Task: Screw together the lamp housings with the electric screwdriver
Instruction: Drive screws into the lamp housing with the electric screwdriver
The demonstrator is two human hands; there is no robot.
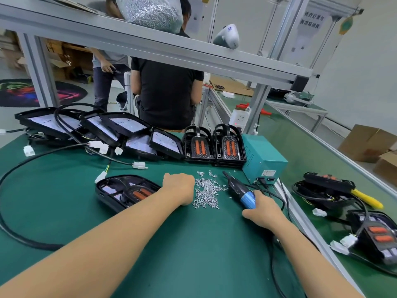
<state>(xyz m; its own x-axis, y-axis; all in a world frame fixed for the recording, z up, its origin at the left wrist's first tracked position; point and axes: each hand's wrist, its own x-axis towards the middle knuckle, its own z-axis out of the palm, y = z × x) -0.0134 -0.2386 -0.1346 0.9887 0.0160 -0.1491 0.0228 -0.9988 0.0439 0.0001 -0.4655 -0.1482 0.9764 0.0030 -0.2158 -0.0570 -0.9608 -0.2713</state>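
A black lamp housing (120,191) with orange inserts lies on the green mat in front of me, left of centre. My left hand (179,186) rests with curled fingers at the left edge of a pile of small silver screws (207,193); whether it pinches a screw is hidden. My right hand (263,208) grips the blue handle of the electric screwdriver (238,189), which lies tilted with its bit pointing up-left, just right of the screws.
Several open lamp housings (120,127) with cables lean at the back left; two stacks of black back covers (214,143) stand beside a teal power supply (263,160). More lamp assemblies (352,207) lie on the conveyor to the right. A person in black sits behind the bench.
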